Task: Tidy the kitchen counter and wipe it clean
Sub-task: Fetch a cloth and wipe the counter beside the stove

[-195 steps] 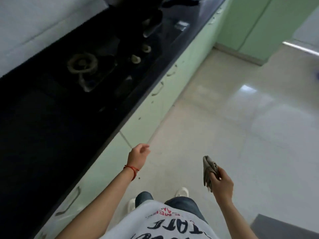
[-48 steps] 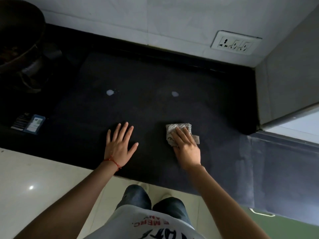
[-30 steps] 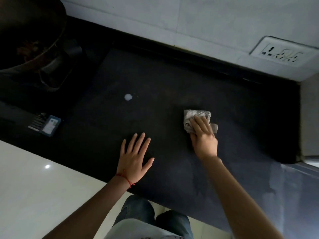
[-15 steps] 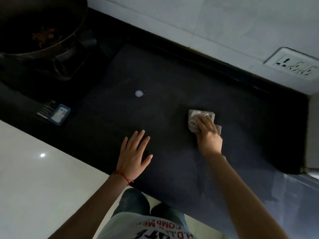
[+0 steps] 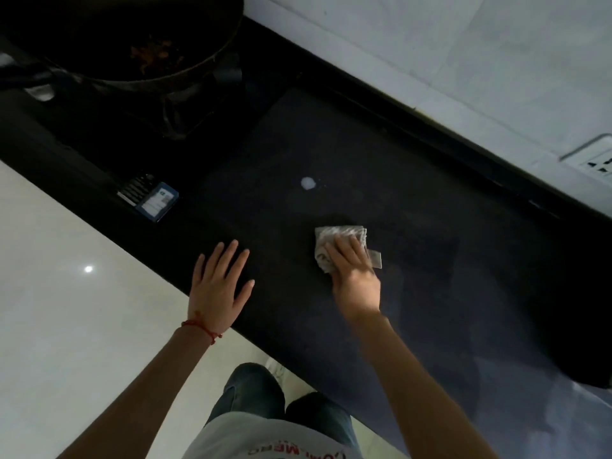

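Note:
A folded grey cloth (image 5: 341,236) lies on the black counter (image 5: 414,200). My right hand (image 5: 354,276) presses down on it with straight fingers. My left hand (image 5: 218,286) lies flat on the counter near its front edge, fingers spread, a red string on the wrist. A small white spot (image 5: 308,183) sits on the counter a short way beyond the cloth.
A dark wok (image 5: 126,38) with food scraps stands on the stove at the top left. A small blue and white card (image 5: 155,202) lies near the counter's front edge. A wall socket (image 5: 596,160) is at the right. Pale floor lies to the left.
The cloth under my right hand has slid left, toward the white spot. The second white spot seen 1.6 s ago no longer shows. My left hand stays flat on the counter.

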